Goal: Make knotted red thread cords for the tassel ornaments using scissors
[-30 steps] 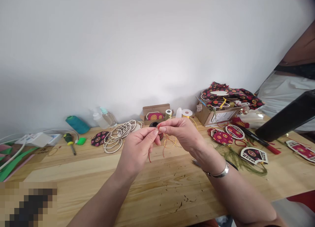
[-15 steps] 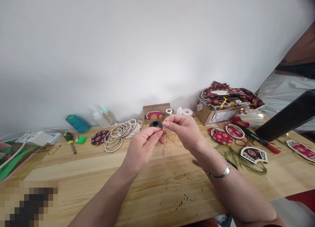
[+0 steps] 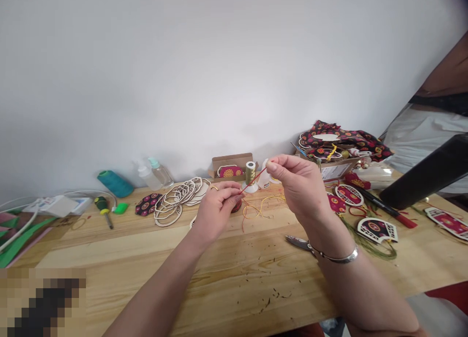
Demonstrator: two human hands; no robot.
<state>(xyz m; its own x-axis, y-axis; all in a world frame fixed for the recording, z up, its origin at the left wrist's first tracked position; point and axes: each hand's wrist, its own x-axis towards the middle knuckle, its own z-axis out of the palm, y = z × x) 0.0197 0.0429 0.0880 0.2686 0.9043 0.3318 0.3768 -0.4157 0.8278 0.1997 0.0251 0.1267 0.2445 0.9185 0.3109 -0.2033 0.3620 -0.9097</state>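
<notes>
A red cord [image 3: 253,179] runs taut and slanting between my two hands over the back of the table. My right hand [image 3: 302,183] pinches its upper end between thumb and forefinger, higher and to the right. My left hand [image 3: 215,208] is closed around the lower part of the cord. Under its fingertips sits a dark red roundish thing [image 3: 236,207], mostly hidden, perhaps a spool. Loose yellow cord [image 3: 260,213] and thin red ends trail on the wood beside it. Scissors [image 3: 300,243] lie below my right wrist, their handles covered by my forearm.
Wooden cut-out frames [image 3: 179,198], a teal thread cone [image 3: 115,183] and a screwdriver [image 3: 104,211] lie left. A gold thread spool [image 3: 250,173] stands behind my hands. Patterned pendants [image 3: 376,229], a black cylinder [image 3: 426,172] and a cloth-filled box [image 3: 336,171] are right.
My right hand has moved up and right, away from the left, drawing the red cord straight. The black spool top seen behind my fingers is now out of sight, and the scissors show more.
</notes>
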